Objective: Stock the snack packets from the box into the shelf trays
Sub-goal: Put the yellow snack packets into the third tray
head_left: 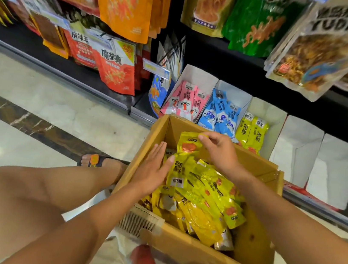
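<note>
Inside the cardboard box [252, 239], the right hand [219, 151] pinches a yellow packet [187, 143] while the left hand [152, 169] rests flat on the packet pile [202, 194].

Yellow snack packets [205, 187] heaped in open cardboard box [252, 239]

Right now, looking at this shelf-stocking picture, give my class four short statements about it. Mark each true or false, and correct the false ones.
1. The right hand pinches a yellow packet. True.
2. The left hand grips a blue packet. False: it rests flat, fingers straight, on the yellow pile in the cardboard box.
3. The pink packets stand in the tray left of the blue packets. True.
4. Every white shelf tray holds packets. False: the two rightmost trays show none.
</note>
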The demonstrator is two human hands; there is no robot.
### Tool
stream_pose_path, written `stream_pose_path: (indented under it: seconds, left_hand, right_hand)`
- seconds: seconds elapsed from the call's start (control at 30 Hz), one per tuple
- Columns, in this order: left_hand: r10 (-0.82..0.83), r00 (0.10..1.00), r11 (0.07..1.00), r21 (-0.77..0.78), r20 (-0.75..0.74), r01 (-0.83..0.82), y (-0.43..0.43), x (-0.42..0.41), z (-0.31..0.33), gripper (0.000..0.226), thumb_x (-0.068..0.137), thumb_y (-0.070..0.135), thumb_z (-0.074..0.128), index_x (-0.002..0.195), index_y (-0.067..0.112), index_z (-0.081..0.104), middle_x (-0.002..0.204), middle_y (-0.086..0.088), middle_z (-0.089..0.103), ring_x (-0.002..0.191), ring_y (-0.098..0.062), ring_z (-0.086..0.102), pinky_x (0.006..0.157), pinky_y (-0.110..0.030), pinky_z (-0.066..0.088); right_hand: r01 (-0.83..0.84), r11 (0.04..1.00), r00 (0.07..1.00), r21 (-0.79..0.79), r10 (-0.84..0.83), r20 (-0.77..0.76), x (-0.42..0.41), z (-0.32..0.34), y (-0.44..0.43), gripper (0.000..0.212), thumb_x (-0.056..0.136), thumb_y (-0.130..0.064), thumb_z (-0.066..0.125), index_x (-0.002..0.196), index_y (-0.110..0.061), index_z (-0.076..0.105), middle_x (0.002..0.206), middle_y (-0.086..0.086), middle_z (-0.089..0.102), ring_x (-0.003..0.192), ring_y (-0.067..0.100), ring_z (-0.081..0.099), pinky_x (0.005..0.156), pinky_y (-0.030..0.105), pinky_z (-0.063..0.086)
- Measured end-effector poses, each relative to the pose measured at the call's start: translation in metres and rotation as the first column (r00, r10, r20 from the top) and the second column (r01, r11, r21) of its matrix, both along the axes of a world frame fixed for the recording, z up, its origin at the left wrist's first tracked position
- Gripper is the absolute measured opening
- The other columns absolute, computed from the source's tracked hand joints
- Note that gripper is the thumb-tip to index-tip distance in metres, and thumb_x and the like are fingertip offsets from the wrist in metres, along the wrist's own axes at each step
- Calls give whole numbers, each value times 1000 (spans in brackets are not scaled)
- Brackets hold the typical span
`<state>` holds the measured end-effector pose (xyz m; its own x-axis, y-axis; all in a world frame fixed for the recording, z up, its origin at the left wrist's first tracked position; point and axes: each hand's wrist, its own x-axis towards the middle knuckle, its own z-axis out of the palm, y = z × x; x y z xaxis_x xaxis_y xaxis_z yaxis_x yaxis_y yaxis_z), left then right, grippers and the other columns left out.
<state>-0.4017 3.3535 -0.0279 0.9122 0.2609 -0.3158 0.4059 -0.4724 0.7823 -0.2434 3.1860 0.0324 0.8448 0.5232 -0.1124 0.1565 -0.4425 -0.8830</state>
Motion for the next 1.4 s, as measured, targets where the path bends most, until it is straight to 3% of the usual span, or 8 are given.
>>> stream_pose_path:
  seconds: [0.13, 0.27, 0.5, 0.77, 0.97, 1.1, 1.27, 1.4]
  left_hand:
    - [51, 999, 838, -544, 4, -40, -15, 14, 13, 63, 101, 51, 57, 157, 33, 37, 158, 11, 44, 129, -2, 56, 91, -16, 53]
    - [-7, 1000, 759, -651, -4, 3, -20, 14, 11, 32, 98, 23, 69, 128, 13, 68, 122, -5, 75, 115, -25, 71, 102, -46, 55]
    - [-2, 999, 762, -647, -32, -19, -18, 14, 17, 24, 100, 15, 65, 120, 3, 70, 111, -14, 77, 98, -27, 74, 82, -39, 60]
    - [321, 947, 906, -304, 33, -296, 48, 5, 9, 17, 96, 30, 69, 84, 18, 70, 79, 1, 76, 73, -21, 73, 71, -46, 59]
    - [418, 908, 880, -259, 31, -397, 59, -3, -5, 15, 105, 25, 57, 116, 21, 67, 108, -6, 74, 101, -29, 70, 90, -44, 56]
    - [411, 912, 880, -267, 16, -392, 60, 1, -10, 19, 107, 28, 54, 123, 23, 61, 106, -1, 71, 98, -23, 69, 84, -36, 54]
    - [396, 918, 886, -262, -2, -382, 59, 2, -14, 14, 107, 31, 52, 121, 33, 57, 97, 12, 68, 89, -6, 65, 71, -16, 48]
    - [383, 924, 896, -244, 5, -370, 57, 3, -14, 21, 108, 31, 51, 127, 30, 58, 98, 14, 66, 87, -1, 62, 68, -10, 45]
  right_hand:
    - [34, 999, 993, 32, -31, -116, 10, 19, -4, 13, 99, -27, 62, 90, -24, 70, 80, -1, 73, 77, 13, 67, 72, 31, 57]
    - [59, 998, 980, 12, -56, -190, 16, 26, -6, 18, 98, -32, 64, 98, -14, 70, 91, 31, 63, 79, 29, 65, 64, 31, 61]
    - [88, 996, 963, 28, -78, -258, 12, 33, -1, 16, 99, -28, 63, 98, -15, 71, 79, 3, 68, 66, 12, 66, 62, 28, 61]
    - [58, 992, 981, -113, -78, -179, -3, -21, -1, 34, 99, -36, 59, 133, -31, 58, 118, -1, 69, 100, 15, 67, 88, 38, 55]
    - [-150, 905, 969, -398, 54, -243, -44, -109, -4, 42, 96, -35, 65, 136, -26, 57, 135, 1, 60, 121, 21, 60, 93, 34, 50]
    - [-277, 815, 907, -509, 47, -419, -67, -151, -6, 50, 95, -30, 67, 142, -21, 52, 139, 8, 56, 121, 25, 58, 87, 28, 48]
    - [-108, 830, 800, -548, -254, -543, -84, -182, 6, 61, 95, -22, 66, 149, -13, 40, 114, 10, 58, 85, 22, 57, 61, 26, 45]
    - [85, 863, 603, -498, -443, -664, -89, -194, 22, 52, 95, -21, 63, 143, -10, 44, 132, 15, 57, 100, 26, 65, 74, 36, 54]
